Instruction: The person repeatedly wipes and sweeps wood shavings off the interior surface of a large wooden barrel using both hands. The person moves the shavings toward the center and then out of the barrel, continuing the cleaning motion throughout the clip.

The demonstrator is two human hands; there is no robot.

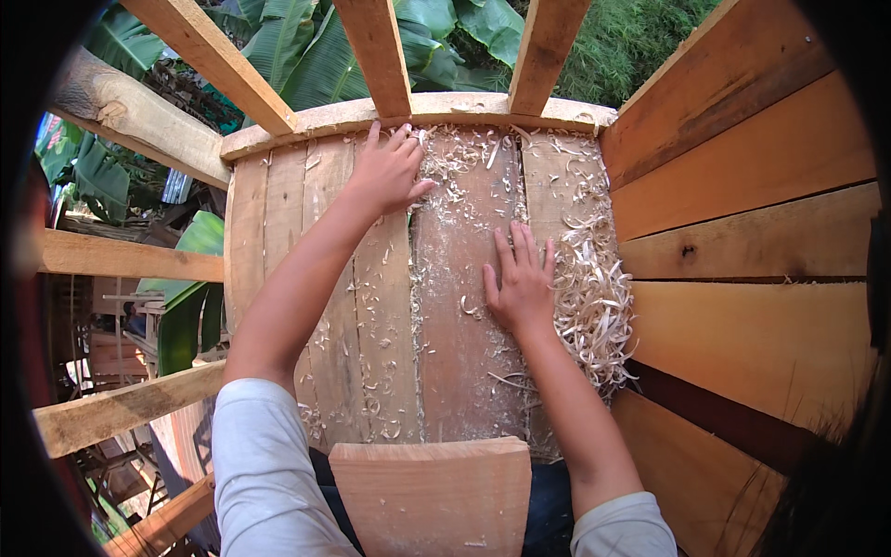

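My left hand reaches to the far end of the plank floor, fingers spread, with fingertips by the bottom rail and some wood shavings. Nothing shows in its grasp. My right hand lies flat with fingers apart on a reddish-brown plank, at the left side of a heap of curled wood shavings. Nearest me, a wooden board with a curved top edge stands in front of my body, touched by neither hand.
Upright wooden posts rise from the far rail, with banana leaves behind. At the right stands a wall of wide planks. Open wooden rails run along the left side. Loose shavings lie scattered over the floor, with gaps between several planks.
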